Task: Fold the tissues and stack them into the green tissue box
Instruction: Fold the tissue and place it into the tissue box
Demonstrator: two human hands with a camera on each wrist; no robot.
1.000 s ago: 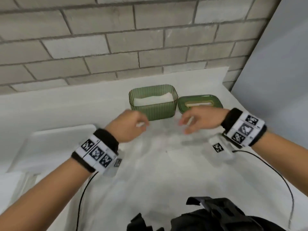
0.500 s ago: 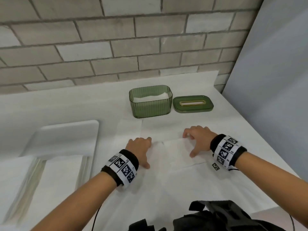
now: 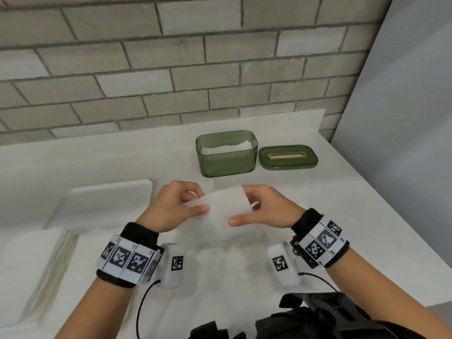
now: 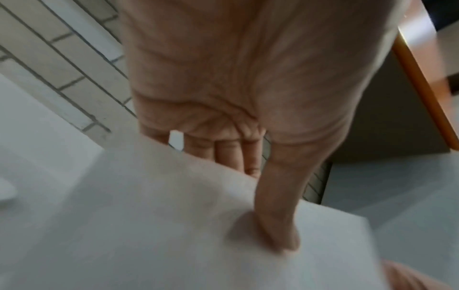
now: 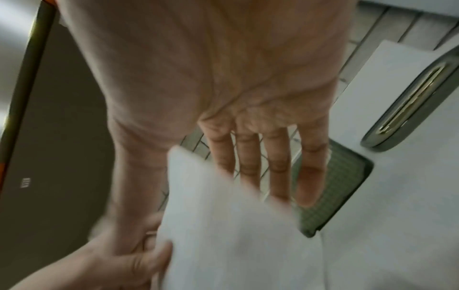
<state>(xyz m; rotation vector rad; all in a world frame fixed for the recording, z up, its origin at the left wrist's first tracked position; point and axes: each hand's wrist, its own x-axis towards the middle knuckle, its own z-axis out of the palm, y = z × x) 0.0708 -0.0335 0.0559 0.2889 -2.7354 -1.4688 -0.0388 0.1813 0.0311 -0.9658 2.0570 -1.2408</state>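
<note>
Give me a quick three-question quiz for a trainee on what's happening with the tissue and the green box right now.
1. True or false: the lid sits on the green tissue box.
2. Which hands hold the folded tissue? A) left hand only B) right hand only C) both
3. Fill in: inside the box there are already white ____.

Key: 1 false, it lies beside the box; 2 C; 3 tissues.

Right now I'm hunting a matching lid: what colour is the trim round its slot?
Gold, on the green lid; head view.
</note>
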